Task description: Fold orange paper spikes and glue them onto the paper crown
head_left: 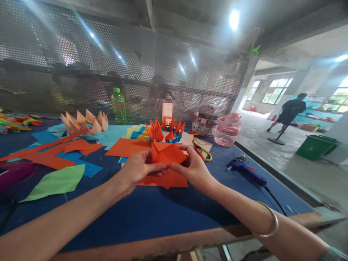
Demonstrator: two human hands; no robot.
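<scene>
Got feed up: orange folded paper (167, 154) pinched between my fingertips, held just above blue table (146, 221), mid-frame. Left hand (138, 168) grasping its left side, right hand (193, 170) its right, fingers curled. More orange paper (163, 181) right underneath. Orange-blue origami lotus (164, 132) just beyond. Yellow-handled scissors (202, 151) to right, blue glue gun (244, 170) farther right.
</scene>
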